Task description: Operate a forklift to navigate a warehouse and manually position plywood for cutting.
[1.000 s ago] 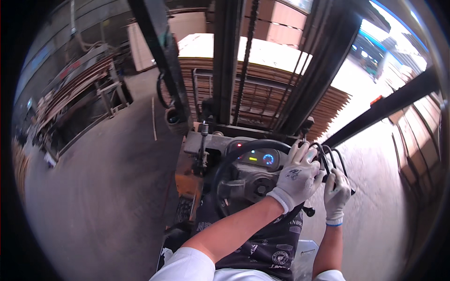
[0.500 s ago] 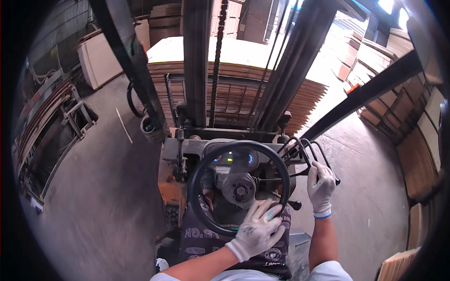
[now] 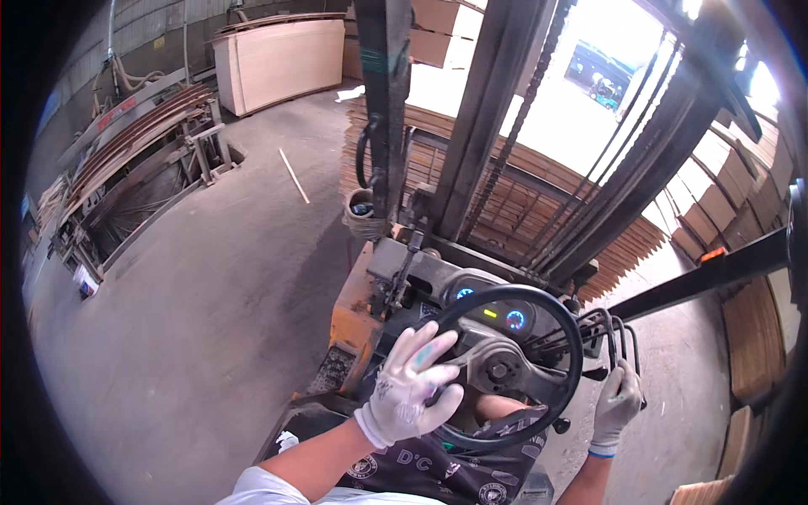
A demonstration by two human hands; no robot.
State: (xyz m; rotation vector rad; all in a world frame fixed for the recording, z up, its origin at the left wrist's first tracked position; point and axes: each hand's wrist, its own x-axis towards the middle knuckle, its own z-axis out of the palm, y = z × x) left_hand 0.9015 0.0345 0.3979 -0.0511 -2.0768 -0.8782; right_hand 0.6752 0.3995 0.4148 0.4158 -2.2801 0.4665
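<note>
My gloved left hand (image 3: 408,387) rests against the left side of the black steering wheel (image 3: 576,362), fingers spread. A knob there, if any, is hidden beneath it. My gloved right hand (image 3: 619,396) has its fingers closed on one of the bent black control levers (image 3: 613,330) right of the wheel. Behind the wheel sits the lit instrument panel (image 3: 492,313). The forklift mast (image 3: 463,151) rises in front, with a broad stack of thin wood sheets (image 3: 623,252) beyond it.
A metal rack with boards (image 3: 135,151) lines the left wall, near a pale panel stack (image 3: 278,63). A loose stick (image 3: 294,175) lies on the concrete floor (image 3: 177,320). More board stacks (image 3: 749,337) stand along the right. A bright doorway shows a distant vehicle (image 3: 604,91).
My left hand has travelled from the wheel's upper right through its lower right to its left side. The surroundings have swung about in view. My right hand remains at the levers.
</note>
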